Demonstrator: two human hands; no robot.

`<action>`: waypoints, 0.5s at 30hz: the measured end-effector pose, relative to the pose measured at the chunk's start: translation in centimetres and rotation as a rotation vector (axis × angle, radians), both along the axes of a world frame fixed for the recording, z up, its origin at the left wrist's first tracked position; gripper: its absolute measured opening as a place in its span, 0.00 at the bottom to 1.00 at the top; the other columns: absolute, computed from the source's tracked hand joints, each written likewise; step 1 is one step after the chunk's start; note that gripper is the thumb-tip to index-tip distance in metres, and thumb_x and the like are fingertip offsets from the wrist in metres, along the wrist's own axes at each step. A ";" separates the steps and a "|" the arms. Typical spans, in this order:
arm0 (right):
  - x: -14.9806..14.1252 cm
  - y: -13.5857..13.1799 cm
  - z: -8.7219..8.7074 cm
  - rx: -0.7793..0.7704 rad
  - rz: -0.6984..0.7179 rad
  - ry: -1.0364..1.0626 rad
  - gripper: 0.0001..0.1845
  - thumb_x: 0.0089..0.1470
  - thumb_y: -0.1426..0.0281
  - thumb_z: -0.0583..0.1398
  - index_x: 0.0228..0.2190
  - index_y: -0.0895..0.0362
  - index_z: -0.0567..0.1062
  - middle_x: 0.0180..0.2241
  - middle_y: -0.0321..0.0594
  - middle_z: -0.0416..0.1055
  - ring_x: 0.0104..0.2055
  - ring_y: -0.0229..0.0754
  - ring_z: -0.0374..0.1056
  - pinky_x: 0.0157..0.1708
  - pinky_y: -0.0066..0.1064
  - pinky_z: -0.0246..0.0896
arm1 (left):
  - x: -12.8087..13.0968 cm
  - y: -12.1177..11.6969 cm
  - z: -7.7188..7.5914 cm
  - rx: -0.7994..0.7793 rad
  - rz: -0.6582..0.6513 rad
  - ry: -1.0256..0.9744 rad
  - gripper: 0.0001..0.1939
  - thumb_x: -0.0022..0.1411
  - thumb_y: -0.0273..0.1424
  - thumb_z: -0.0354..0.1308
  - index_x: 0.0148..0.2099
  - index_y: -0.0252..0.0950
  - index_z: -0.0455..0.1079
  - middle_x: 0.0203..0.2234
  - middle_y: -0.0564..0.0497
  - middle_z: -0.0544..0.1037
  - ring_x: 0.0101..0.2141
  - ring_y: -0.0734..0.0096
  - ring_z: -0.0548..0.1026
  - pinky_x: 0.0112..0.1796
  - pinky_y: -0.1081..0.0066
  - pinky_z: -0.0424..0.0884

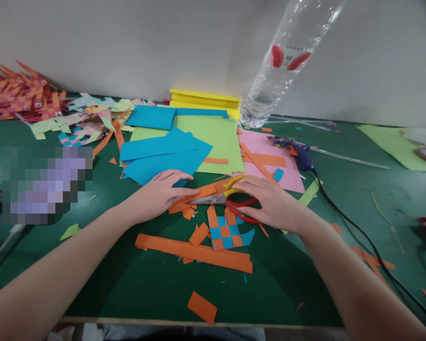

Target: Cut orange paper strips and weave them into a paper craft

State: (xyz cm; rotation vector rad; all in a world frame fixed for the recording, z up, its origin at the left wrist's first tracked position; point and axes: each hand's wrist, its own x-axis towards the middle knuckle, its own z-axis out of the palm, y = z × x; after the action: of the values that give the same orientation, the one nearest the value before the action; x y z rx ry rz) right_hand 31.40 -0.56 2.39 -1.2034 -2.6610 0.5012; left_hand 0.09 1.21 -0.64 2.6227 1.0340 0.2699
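My right hand (261,199) has its fingers at the red and yellow handles of a pair of scissors (218,199), whose blades are nearly together and point left. An orange paper strip (213,188) lies along the blades, and my left hand (163,194) grips its left end. Just below the scissors, a woven blue and orange paper fish (225,232) rests on the table. Nearer me lies a long folded orange strip (195,252), with small orange scraps (199,234) around it.
Blue paper (163,156) and light green sheets (216,137) lie beyond my hands. A clear bottle (287,61) stands behind. At right are a glue gun (300,152) and its black cord (355,227). Finished woven fish (24,94) are piled at far left.
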 end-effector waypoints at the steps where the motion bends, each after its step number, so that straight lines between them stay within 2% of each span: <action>1: 0.0 0.0 0.0 0.003 -0.005 0.001 0.18 0.59 0.63 0.59 0.50 0.54 0.72 0.55 0.47 0.70 0.60 0.53 0.63 0.58 0.50 0.62 | 0.0 0.0 -0.1 0.004 -0.003 -0.001 0.23 0.74 0.28 0.40 0.59 0.54 0.69 0.60 0.48 0.65 0.60 0.55 0.61 0.57 0.49 0.63; 6: -0.2 -0.3 0.0 -0.020 -0.045 0.009 0.18 0.56 0.65 0.60 0.49 0.52 0.72 0.56 0.45 0.70 0.61 0.53 0.63 0.57 0.50 0.62 | -0.2 0.1 -0.2 0.019 -0.015 0.004 0.23 0.74 0.28 0.39 0.60 0.54 0.68 0.60 0.48 0.64 0.60 0.55 0.60 0.56 0.49 0.64; 15: -0.5 -0.6 0.1 -0.032 -0.062 0.020 0.19 0.55 0.62 0.60 0.48 0.51 0.73 0.54 0.43 0.71 0.59 0.53 0.64 0.56 0.50 0.62 | -0.3 0.1 -0.6 0.081 -0.042 0.013 0.23 0.74 0.27 0.40 0.61 0.52 0.68 0.61 0.46 0.64 0.60 0.53 0.61 0.55 0.49 0.64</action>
State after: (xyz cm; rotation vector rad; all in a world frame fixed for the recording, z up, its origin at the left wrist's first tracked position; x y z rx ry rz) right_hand 30.85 -1.13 2.54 -1.2789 -2.5996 0.5453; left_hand -0.26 1.35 -1.22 2.7188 0.9904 0.2919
